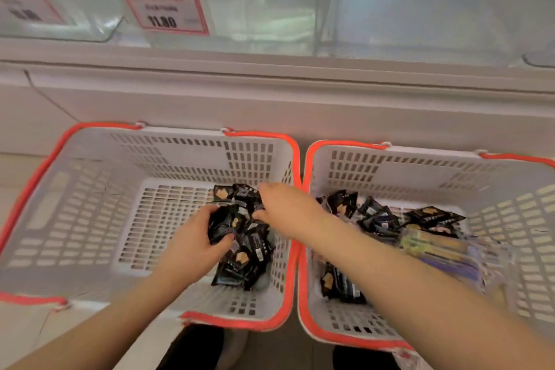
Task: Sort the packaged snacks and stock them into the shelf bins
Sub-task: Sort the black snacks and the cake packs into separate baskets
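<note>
I'm gathering black snack packets (240, 252) in the left basket (90, 219): my left hand (192, 243) clutches several, my right hand (285, 210) pinches more. Next, I judge, lift them to the clear shelf bins (270, 9).

baskets (90, 219): matt slotted plastic (red-rimmed) | snack packets (240, 261): glossy black film | bins (270, 9): clear plastic

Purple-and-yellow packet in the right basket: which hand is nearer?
Right. The right hand is in the left basket by the wall nearest the purple-and-yellow packet; the left hand grips black packets farther away.
</note>
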`<state>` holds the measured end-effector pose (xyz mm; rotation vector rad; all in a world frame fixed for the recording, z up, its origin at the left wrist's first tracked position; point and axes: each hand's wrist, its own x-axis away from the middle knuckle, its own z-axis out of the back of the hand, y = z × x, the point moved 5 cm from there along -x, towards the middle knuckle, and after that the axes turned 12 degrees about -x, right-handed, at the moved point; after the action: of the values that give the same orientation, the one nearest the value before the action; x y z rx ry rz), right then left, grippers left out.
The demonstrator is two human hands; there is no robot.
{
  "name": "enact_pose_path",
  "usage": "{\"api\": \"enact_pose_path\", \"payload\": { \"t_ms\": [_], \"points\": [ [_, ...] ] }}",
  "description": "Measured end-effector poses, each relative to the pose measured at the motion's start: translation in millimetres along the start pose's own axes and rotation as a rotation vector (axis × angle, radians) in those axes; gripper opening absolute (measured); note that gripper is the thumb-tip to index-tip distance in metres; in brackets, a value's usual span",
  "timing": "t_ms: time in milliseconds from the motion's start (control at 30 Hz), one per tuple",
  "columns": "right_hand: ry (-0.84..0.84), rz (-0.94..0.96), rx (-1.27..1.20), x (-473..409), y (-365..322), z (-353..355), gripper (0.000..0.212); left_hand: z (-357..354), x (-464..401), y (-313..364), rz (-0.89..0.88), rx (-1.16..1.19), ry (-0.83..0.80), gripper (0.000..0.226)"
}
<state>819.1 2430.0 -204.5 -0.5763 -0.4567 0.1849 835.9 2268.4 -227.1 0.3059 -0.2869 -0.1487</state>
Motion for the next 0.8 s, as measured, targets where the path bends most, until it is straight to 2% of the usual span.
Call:
{"api": "enact_pose_path", "payload": {
  "t_ms": [133,200,267,333,400,467,500,567,633,700,800],
  "points": [
    [-0.100,-0.028,0.239,-13,-14,-31,0.019,-22,5,-24,0.067,-0.054,-0.145,0.052],
    [-0.073,-0.023,0.203,-13,-17,-36,0.022,-31,3,-26,0.064,-0.043,-0.213,0.053],
    [0.025,0.038,0.184,-7,-20,-29,0.021,-40,4,-20,0.009,-0.054,-0.299,0.061],
    [0.177,0.128,0.147,6,-15,-18,0.022,-42,8,-4,-0.116,-0.090,-0.339,0.066],
    [0.360,0.170,0.069,28,2,-4,0.023,-33,16,20,-0.302,-0.128,-0.241,0.058],
    [0.509,0.123,0.039,53,34,4,0.025,-20,28,50,-0.513,-0.124,-0.110,0.042],
    [0.515,0.051,0.063,64,56,3,0.026,-14,34,65,-0.617,-0.124,-0.069,0.035],
    [0.362,-0.139,0.160,83,104,-11,0.029,-8,41,93,-0.814,-0.159,-0.019,0.029],
    [0.161,-0.267,0.266,99,146,-31,0.030,-16,42,119,-0.952,-0.239,-0.046,0.031],
    [0.054,-0.308,0.286,112,173,-48,0.033,-38,35,141,-0.983,-0.374,-0.162,0.031],
    [-0.014,-0.335,0.302,115,195,-70,0.059,-79,22,164,-0.976,-0.638,-0.305,0.031]
  ]
}}
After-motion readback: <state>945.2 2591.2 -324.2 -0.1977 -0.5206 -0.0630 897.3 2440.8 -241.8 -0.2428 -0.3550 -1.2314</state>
